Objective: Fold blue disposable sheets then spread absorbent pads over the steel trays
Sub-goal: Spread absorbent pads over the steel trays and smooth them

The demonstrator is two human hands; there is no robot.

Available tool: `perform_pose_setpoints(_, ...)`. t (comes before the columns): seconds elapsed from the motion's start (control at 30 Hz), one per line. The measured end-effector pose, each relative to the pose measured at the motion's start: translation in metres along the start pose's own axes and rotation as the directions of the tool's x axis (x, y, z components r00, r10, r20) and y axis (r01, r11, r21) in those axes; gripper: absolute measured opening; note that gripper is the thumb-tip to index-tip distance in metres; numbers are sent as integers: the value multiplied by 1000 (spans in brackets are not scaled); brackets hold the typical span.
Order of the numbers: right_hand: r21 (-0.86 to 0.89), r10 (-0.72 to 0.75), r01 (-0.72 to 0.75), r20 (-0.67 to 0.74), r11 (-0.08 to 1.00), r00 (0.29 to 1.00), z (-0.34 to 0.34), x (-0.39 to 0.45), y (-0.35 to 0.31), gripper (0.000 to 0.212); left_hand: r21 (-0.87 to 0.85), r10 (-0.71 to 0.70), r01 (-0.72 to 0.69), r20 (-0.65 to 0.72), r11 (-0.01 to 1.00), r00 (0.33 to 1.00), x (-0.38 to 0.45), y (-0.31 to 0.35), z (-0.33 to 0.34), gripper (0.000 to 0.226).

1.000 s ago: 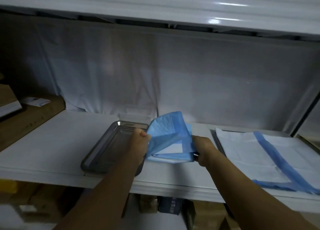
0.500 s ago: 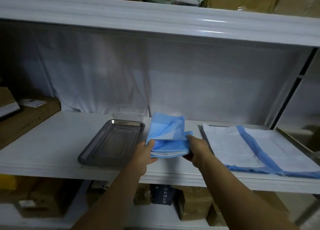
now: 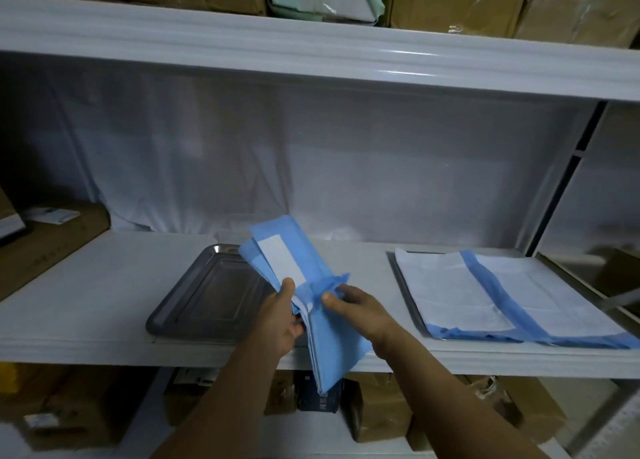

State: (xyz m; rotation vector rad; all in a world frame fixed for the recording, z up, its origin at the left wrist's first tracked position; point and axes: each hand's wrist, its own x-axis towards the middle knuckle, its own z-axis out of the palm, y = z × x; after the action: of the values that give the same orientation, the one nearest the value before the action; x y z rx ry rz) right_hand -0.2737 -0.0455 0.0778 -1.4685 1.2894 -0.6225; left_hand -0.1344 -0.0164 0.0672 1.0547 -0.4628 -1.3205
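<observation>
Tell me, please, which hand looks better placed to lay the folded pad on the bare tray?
Left, probably. The left hand holds the folded pad on the side nearest the bare tray; the right hand pinches its other edge, farther away.

Between the steel tray (image 3: 207, 299) on the left and the pad-covered tray (image 3: 512, 302) on the right lies a bare strip of shelf (image 3: 367, 268), partly blocked by both hands holding a folded blue pad (image 3: 311, 285), with the upper shelf (image 3: 311, 50) well above.
</observation>
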Motion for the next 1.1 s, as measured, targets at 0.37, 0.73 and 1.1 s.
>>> perform_pose_setpoints(0.37, -105, -50, -10, -553, 994, 832, -11, 16, 9, 51, -36, -44, 41, -82, 998, 996, 4, 13, -8, 33)
perform_pose_setpoints(0.73, -739, -174, 76, -56, 669, 983, -14, -6, -28, 33, -38, 74, -76, -54, 996, 996, 5, 29, -1, 32)
perform_pose_setpoints(1.1, -15, -138, 138, -63, 990, 988, 0, -3, -25, 44, -20, 28, -28, 9, 999, 1000, 3, 34, -1, 41)
